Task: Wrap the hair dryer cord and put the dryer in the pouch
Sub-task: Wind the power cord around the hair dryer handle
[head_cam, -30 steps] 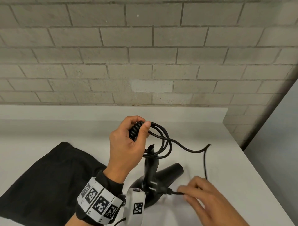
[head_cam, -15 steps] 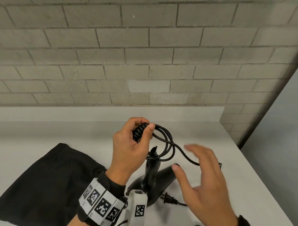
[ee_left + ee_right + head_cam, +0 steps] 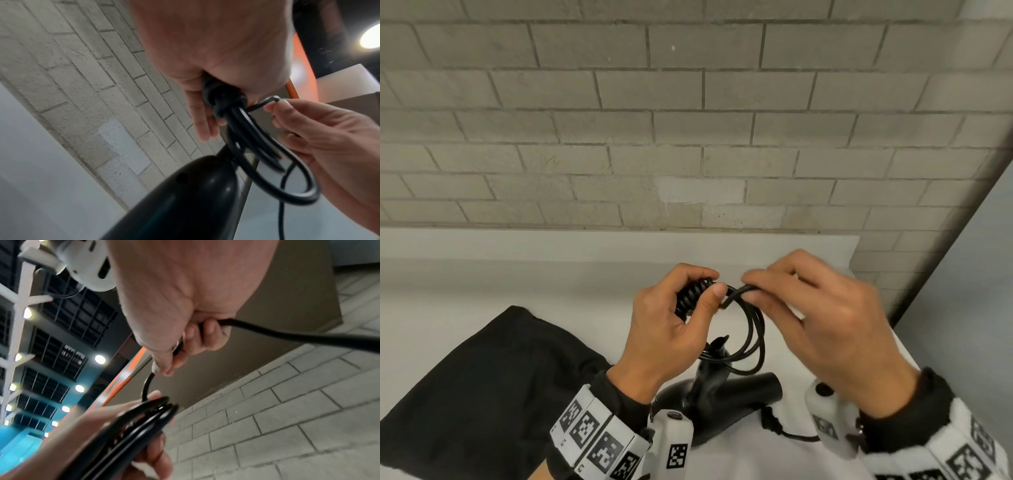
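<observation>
Hair dryer (image 3: 719,401): glossy black moulded plastic, smooth rounded body, short cylindrical nozzle. It stands on the white matte tabletop (image 3: 482,274) with its handle upright; the base is partly hidden behind the left wrist camera mount.

Cord (image 3: 751,329): black, round section, slightly shiny rubbery jacket. Several loops hang together as an oval hank directly above the dryer handle. The top of the hank carries a ribbed, ridged black section, seen in the head view.

Left hand (image 3: 667,329): fingers and thumb curled round that ribbed top of the hank, above the dryer. In the left wrist view the loops fan out below the fist and the dryer body sits under them.

Right hand (image 3: 825,322): just right of the left hand, above the dryer. Thumb and forefinger pinch one strand of cord at the top of the hank, fingers narrow. In the right wrist view the strand passes through the curled fingers and runs out to the right.

Plug (image 3: 770,419): black, lying on the tabletop just right of the dryer base, with a free length of cord trailing right from it.

Pouch (image 3: 476,394): black soft fabric, matte, lying flat and slightly rumpled on the tabletop left of the dryer.

Behind the dryer: grey block wall (image 3: 688,120), rough texture, running-bond joints.
</observation>
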Available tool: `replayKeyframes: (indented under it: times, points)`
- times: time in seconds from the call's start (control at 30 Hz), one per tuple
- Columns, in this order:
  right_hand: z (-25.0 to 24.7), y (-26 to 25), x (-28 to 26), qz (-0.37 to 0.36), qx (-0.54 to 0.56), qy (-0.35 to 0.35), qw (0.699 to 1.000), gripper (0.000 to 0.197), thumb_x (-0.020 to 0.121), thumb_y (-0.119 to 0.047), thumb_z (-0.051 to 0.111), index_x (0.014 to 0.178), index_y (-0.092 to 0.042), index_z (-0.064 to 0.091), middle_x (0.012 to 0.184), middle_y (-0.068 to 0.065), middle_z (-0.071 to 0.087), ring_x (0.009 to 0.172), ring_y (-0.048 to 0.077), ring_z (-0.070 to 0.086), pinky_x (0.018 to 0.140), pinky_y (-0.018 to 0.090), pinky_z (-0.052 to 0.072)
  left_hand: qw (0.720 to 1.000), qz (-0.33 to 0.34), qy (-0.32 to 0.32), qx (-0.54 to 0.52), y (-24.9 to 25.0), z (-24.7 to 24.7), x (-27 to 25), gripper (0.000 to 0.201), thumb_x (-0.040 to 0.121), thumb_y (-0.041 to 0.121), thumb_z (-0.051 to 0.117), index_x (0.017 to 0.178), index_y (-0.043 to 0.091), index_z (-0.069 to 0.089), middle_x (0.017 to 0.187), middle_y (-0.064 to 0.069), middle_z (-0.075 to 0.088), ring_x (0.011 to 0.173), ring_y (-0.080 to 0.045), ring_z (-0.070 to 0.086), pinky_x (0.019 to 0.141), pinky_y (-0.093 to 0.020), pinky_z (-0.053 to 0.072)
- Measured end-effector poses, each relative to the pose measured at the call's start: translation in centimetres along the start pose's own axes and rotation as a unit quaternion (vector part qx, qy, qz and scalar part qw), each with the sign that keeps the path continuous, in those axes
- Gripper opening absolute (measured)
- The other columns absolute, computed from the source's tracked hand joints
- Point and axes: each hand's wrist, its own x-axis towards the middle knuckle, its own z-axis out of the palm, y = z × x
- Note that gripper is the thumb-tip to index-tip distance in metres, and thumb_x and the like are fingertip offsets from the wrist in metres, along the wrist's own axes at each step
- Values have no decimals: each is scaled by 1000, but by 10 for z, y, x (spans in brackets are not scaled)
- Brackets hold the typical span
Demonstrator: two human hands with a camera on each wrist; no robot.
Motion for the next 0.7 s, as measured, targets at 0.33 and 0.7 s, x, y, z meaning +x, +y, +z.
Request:
replayKeyframes:
  times: [0.33, 0.7]
  points:
    - [21, 17, 26, 184, 318, -7, 930, 7, 82, -16, 77, 86, -21, 73, 81, -9, 71, 69, 0, 59, 55, 18, 44, 998, 26, -45, -45, 7, -4, -2, 24, 75, 23, 80, 93, 16, 65, 76, 7, 71, 66, -7, 72, 64, -21, 59]
    - [58, 1, -7, 369, 461, 12, 807, 4, 87, -13, 71, 87, -10, 73, 81, 6, 73, 76, 22, 68, 74, 36, 56, 998, 27, -26, -43, 6, -3, -4, 15, 90, 25, 65, 96, 11, 62, 74, 5, 73, 64, -11, 72, 62, -25, 58]
